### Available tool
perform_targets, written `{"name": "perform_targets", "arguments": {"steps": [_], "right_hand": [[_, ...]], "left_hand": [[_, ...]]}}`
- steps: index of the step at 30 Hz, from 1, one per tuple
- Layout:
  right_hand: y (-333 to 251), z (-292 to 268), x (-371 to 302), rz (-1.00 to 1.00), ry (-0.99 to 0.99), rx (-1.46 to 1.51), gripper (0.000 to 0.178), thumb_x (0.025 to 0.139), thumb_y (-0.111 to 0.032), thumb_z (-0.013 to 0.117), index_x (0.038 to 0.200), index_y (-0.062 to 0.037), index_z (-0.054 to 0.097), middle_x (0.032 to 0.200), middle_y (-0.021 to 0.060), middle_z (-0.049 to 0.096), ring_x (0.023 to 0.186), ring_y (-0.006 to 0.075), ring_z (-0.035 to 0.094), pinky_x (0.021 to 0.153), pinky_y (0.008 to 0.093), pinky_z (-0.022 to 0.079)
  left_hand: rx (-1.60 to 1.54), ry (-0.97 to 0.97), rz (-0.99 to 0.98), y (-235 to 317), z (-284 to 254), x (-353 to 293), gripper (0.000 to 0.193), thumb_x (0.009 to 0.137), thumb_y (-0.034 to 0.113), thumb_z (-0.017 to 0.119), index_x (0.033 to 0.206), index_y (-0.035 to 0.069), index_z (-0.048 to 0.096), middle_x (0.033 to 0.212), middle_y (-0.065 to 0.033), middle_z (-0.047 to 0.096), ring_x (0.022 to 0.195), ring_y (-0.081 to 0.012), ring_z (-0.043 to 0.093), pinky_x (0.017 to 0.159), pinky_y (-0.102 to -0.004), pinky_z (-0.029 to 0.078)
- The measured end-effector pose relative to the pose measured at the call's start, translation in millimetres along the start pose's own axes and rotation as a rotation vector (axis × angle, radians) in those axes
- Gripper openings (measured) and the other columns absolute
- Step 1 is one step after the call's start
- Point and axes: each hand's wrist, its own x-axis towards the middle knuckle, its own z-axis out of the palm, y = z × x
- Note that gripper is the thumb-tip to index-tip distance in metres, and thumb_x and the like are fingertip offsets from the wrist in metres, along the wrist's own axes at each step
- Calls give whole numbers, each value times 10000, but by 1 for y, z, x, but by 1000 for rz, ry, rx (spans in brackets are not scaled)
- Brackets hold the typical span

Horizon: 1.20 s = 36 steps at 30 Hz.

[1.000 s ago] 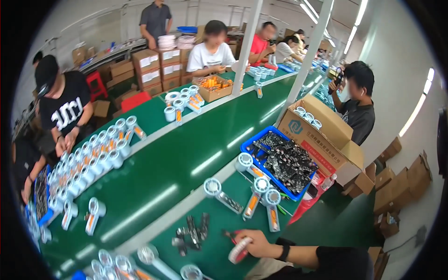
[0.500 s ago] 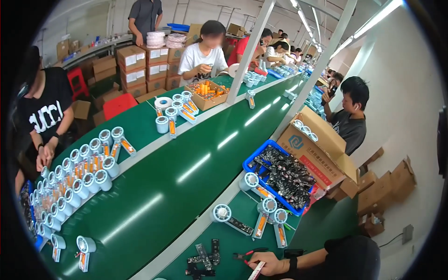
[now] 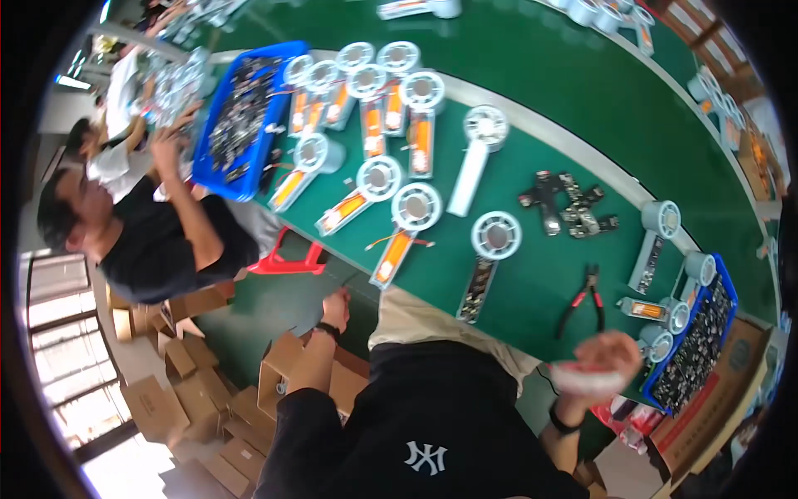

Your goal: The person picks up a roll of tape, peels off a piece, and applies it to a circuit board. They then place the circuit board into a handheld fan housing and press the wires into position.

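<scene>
My right hand (image 3: 619, 353), blurred by motion, is closed around a whitish strip with red on it (image 3: 586, 378) at the table's front edge. Just beyond it lie cutting pliers with red and black handles (image 3: 592, 291). My left hand (image 3: 335, 309) hangs low beside my body, off the table; its fingers are too small and smeared to read. In front of me is a light-blue handheld fan body (image 3: 496, 236) with a dark circuit board (image 3: 478, 287) in its handle. Other fan bodies (image 3: 416, 206) with orange batteries stand to the left. A loose pile of circuit boards (image 3: 569, 204) lies farther back.
Blue trays of boards stand at left (image 3: 249, 187) and right (image 3: 726, 274). A fan with a white handle (image 3: 470, 179) lies mid-table. Beyond runs a green conveyor (image 3: 532, 62). A co-worker (image 3: 158, 241) sits at left; cardboard boxes (image 3: 199, 374) cover the floor behind.
My view has swung down and to the left, from the conveyor onto my own table and body. My right hand is now away from the pliers with the strip; my left hand has come into view.
</scene>
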Motion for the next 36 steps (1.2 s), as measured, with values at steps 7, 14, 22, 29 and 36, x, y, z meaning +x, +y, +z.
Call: {"name": "perform_targets", "arguments": {"steps": [7, 14, 22, 29, 36], "right_hand": [[-164, 13, -2, 16, -557, 894, 269, 858, -11, 813, 1009, -23, 591, 850, 118, 658, 493, 178, 566, 401, 293, 450], [-188, 72, -25, -22, -1303, 1251, 232, 1078, -214, 427, 992, -186, 640, 798, 38, 626, 693, 193, 666, 688, 364, 576], [-183, 74, -36, -290, -1318, 850, 133, 1054, -209, 496, 1151, -145, 560, 971, 66, 647, 751, 182, 634, 660, 326, 503], [-172, 49, -23, -594, -1341, 677, 165, 1024, -113, 500, 926, -43, 612, 1041, 70, 637, 951, 169, 660, 797, 371, 559], [-196, 73, -23, -341, -1208, 556, 91, 1054, -229, 476, 1107, -187, 538, 757, 148, 597, 579, 206, 580, 497, 302, 411]], "left_hand": [[-268, 132, 201, 67, -50, 5, 325, 965, 294, 649, 691, 144, 560, 558, 14, 452, 434, -125, 392, 416, -316, 261], [-307, 449, 315, -4, -112, 66, 210, 893, 205, 666, 752, 57, 617, 664, -7, 531, 568, -143, 414, 530, -343, 335], [-284, 396, 75, -90, -119, 68, 274, 916, 247, 665, 981, -13, 723, 883, -131, 697, 835, -252, 657, 783, -444, 527], [415, 407, 689, -43, -47, 27, 265, 916, 161, 690, 1121, -2, 725, 1079, -186, 729, 993, -300, 714, 895, -382, 555], [149, -256, 1301, 75, 43, -169, 13, 895, -7, 663, 904, 1, 668, 835, -92, 674, 782, -150, 646, 710, -298, 519]]}}
